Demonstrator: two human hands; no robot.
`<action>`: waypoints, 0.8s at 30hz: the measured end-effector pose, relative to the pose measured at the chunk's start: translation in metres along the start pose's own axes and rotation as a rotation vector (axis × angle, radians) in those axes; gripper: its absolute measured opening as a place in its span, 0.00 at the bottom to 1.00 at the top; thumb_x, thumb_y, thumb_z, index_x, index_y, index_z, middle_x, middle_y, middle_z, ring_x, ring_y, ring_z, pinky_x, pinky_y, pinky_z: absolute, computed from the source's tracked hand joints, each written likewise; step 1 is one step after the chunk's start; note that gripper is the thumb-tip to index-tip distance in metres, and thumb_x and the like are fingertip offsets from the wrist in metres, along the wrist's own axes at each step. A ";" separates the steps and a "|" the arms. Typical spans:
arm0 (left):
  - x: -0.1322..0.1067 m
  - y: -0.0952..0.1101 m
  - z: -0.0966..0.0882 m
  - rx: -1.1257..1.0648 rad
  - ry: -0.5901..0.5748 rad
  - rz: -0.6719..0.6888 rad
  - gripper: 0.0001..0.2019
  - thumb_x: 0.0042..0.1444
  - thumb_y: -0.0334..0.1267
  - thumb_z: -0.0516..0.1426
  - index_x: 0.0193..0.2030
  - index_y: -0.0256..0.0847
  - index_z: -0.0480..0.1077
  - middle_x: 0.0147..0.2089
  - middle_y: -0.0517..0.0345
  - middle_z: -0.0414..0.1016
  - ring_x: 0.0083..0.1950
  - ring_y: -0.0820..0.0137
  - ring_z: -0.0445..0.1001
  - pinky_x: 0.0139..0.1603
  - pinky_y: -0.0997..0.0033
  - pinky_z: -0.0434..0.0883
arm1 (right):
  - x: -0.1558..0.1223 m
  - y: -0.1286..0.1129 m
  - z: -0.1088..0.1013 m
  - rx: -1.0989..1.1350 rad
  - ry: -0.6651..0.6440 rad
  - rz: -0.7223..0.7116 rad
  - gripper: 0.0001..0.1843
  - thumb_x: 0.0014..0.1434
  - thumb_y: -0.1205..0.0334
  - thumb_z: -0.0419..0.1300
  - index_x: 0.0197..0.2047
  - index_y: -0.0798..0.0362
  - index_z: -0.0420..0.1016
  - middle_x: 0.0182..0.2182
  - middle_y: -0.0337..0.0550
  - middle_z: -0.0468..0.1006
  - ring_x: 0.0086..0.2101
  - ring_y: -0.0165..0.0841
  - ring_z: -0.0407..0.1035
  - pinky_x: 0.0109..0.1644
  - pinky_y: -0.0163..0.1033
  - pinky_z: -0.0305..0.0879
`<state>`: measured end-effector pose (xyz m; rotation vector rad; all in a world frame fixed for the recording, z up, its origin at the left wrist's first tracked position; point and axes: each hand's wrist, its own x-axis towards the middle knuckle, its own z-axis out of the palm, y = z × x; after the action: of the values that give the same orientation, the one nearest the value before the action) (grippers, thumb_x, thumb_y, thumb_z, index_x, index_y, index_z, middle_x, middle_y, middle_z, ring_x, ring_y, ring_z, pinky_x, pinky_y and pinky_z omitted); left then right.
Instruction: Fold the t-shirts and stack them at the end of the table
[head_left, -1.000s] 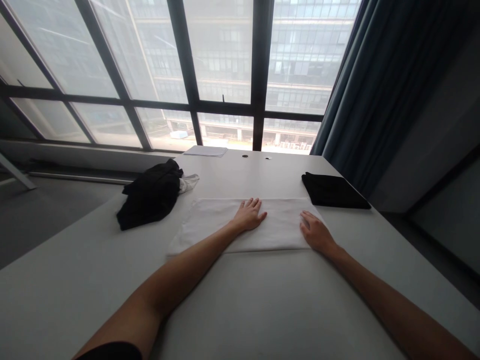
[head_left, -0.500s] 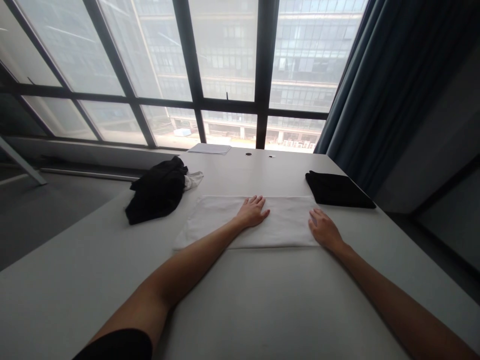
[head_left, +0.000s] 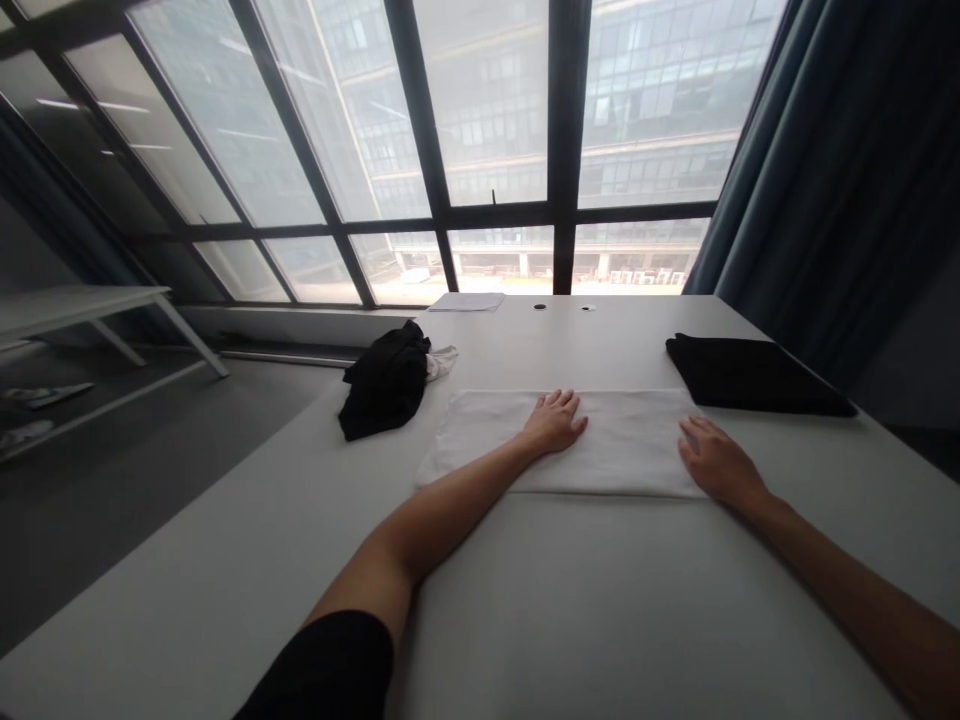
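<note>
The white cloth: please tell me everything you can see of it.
The cloth is plain white and looks like soft fabric, with faint wrinkles. It lies flat on the table, long from left to right, its near edge straight and its left end slanted. The left grip, a spread bare hand, rests near its middle; the right grip covers part of its right end. The left forearm hides part of the near edge.

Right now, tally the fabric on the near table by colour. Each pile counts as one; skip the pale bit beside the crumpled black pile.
Black: 2 (crumpled black fabric pile; flat, folded black fabric)
White: 1 (flat white rectangular fabric under the left hand)
Total: 3
</note>
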<state>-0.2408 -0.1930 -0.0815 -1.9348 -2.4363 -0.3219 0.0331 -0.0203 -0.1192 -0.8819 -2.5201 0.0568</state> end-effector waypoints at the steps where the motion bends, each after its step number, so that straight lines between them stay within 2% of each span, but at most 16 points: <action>1: 0.000 0.000 0.000 0.004 -0.003 -0.002 0.31 0.70 0.54 0.42 0.73 0.39 0.55 0.76 0.48 0.51 0.76 0.54 0.48 0.73 0.47 0.48 | 0.000 0.000 0.000 0.003 0.001 -0.002 0.24 0.66 0.58 0.50 0.58 0.62 0.74 0.61 0.62 0.71 0.62 0.49 0.64 0.68 0.52 0.59; 7: 0.001 0.000 0.000 0.007 0.005 0.007 0.30 0.70 0.53 0.43 0.72 0.38 0.56 0.76 0.47 0.52 0.76 0.54 0.49 0.73 0.47 0.49 | 0.001 -0.003 -0.004 0.010 -0.011 0.004 0.25 0.66 0.59 0.50 0.59 0.65 0.74 0.61 0.63 0.70 0.63 0.49 0.63 0.68 0.51 0.58; 14: 0.001 0.000 -0.002 -0.024 -0.001 0.001 0.29 0.70 0.52 0.44 0.72 0.40 0.57 0.76 0.47 0.51 0.76 0.54 0.48 0.73 0.47 0.47 | 0.002 -0.006 -0.004 0.044 -0.030 0.050 0.24 0.65 0.60 0.52 0.60 0.60 0.73 0.63 0.58 0.70 0.63 0.48 0.61 0.69 0.51 0.56; 17: 0.001 0.001 -0.003 -0.026 -0.006 0.000 0.29 0.70 0.52 0.44 0.72 0.40 0.56 0.76 0.47 0.51 0.76 0.54 0.48 0.73 0.47 0.47 | 0.002 -0.007 -0.006 0.078 -0.020 0.064 0.25 0.64 0.60 0.52 0.60 0.61 0.73 0.63 0.60 0.69 0.63 0.48 0.61 0.69 0.52 0.56; 21: 0.001 0.001 -0.003 -0.031 -0.008 0.000 0.29 0.69 0.52 0.44 0.72 0.40 0.56 0.76 0.46 0.51 0.76 0.53 0.48 0.73 0.47 0.46 | 0.009 0.000 -0.014 0.103 0.034 0.191 0.26 0.63 0.59 0.54 0.60 0.63 0.73 0.61 0.62 0.71 0.61 0.50 0.65 0.67 0.51 0.60; 24: 0.001 0.001 -0.003 -0.031 -0.010 0.001 0.30 0.69 0.52 0.44 0.72 0.40 0.56 0.76 0.46 0.50 0.76 0.53 0.47 0.73 0.47 0.46 | 0.019 0.012 -0.025 0.136 -0.015 0.357 0.25 0.61 0.58 0.57 0.59 0.60 0.75 0.54 0.60 0.78 0.54 0.50 0.73 0.60 0.50 0.66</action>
<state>-0.2407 -0.1925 -0.0789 -1.9542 -2.4512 -0.3524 0.0378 -0.0027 -0.0917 -1.2651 -2.3103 0.3446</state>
